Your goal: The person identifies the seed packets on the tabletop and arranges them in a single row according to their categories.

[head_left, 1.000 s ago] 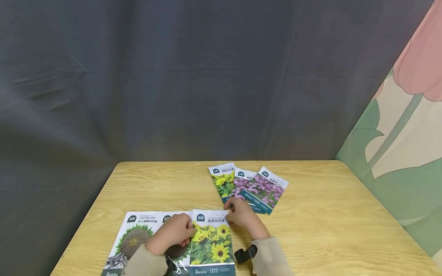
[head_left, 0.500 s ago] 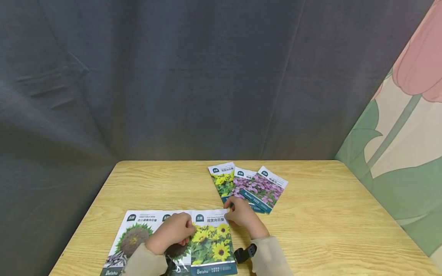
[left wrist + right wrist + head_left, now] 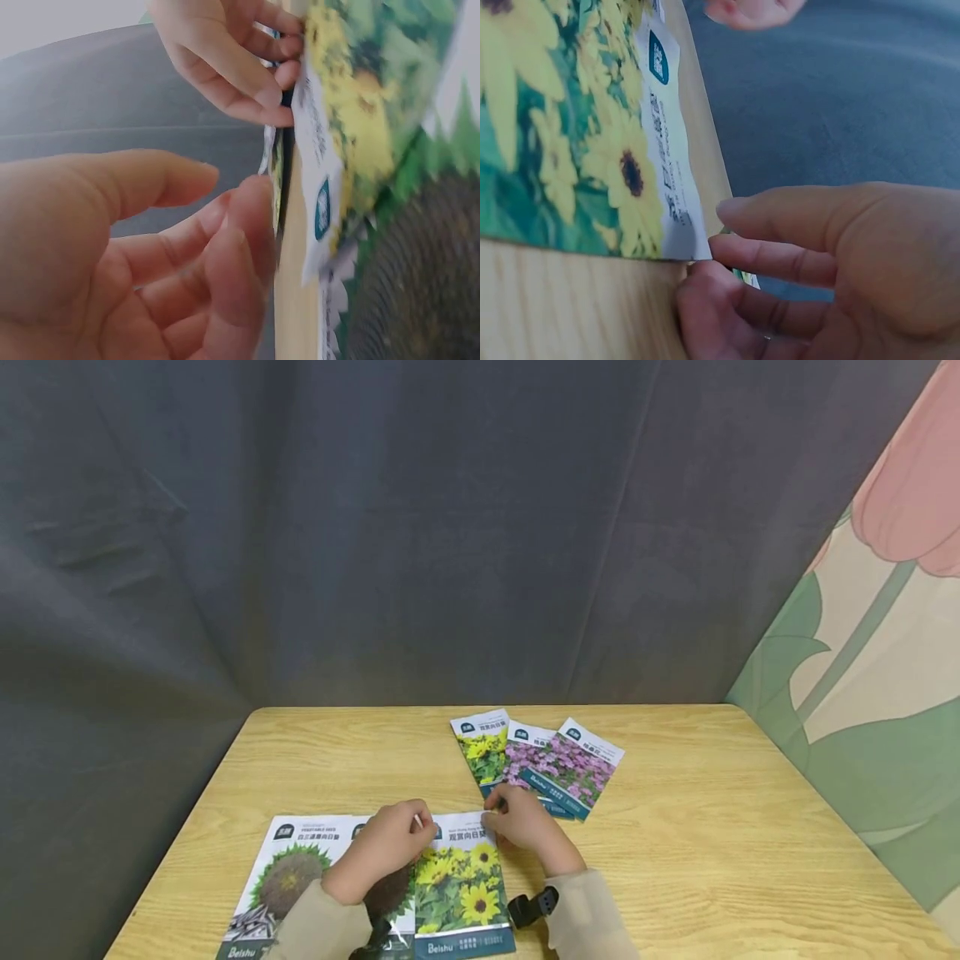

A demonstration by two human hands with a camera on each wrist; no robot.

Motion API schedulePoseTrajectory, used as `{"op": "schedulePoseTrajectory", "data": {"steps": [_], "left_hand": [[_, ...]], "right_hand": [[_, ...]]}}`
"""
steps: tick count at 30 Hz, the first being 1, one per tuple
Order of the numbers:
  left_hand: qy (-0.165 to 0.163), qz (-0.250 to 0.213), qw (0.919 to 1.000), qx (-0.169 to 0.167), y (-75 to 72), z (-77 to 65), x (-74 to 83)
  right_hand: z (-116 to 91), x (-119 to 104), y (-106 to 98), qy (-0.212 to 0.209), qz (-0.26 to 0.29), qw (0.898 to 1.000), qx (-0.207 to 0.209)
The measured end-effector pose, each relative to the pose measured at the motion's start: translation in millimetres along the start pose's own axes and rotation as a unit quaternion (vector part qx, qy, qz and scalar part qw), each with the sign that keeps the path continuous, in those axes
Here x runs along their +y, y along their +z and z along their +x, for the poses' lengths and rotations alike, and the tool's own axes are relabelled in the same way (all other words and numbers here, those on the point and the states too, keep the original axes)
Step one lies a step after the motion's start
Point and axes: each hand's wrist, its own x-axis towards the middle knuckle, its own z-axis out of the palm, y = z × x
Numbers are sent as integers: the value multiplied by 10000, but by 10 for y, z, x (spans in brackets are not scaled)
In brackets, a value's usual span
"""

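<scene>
A seed packet with yellow sunflowers [image 3: 461, 889] lies face up at the table's front, its top corners towards my hands. My left hand [image 3: 386, 852] hovers by its upper left corner; in the left wrist view the thumb stands apart from loosely bent fingers [image 3: 244, 247], with nothing between them. My right hand [image 3: 528, 831] is at the upper right corner, where fingertips [image 3: 712, 277] touch the packet's edge and the thumb is lifted off it. To the left lie two seed packets picturing a large sunflower head, one in full sight [image 3: 288, 881], the other [image 3: 393, 897] partly under my left hand.
Farther back, three more packets overlap in a fan: another yellow sunflower packet [image 3: 483, 752] and two with pink-purple flowers, one in front [image 3: 581, 768] and one partly covered [image 3: 525, 756]. The wooden table [image 3: 712, 860] meets a dark grey curtain [image 3: 450, 543] behind.
My left hand has lifted from the yellow sunflower packet's left edge and moved slightly up and right towards its top corner. The right hand stays almost where it was.
</scene>
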Motion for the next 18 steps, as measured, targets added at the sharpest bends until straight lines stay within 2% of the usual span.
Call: {"op": "schedulePoseTrajectory", "data": {"steps": [4, 8, 14, 18], "left_hand": [[16, -207, 9996, 209, 0, 40, 33], [-23, -411, 9983, 406, 2, 50, 22], [95, -438, 9959, 789, -45, 111, 79], [112, -571, 9948, 830, -69, 188, 155]], "right_hand": [[8, -16, -2, -58, -26, 10000, 41], [35, 5, 7, -293, -14, 9992, 263], [78, -23, 34, -628, -172, 9923, 1049], [113, -40, 50, -683, -412, 9861, 1459]]}}
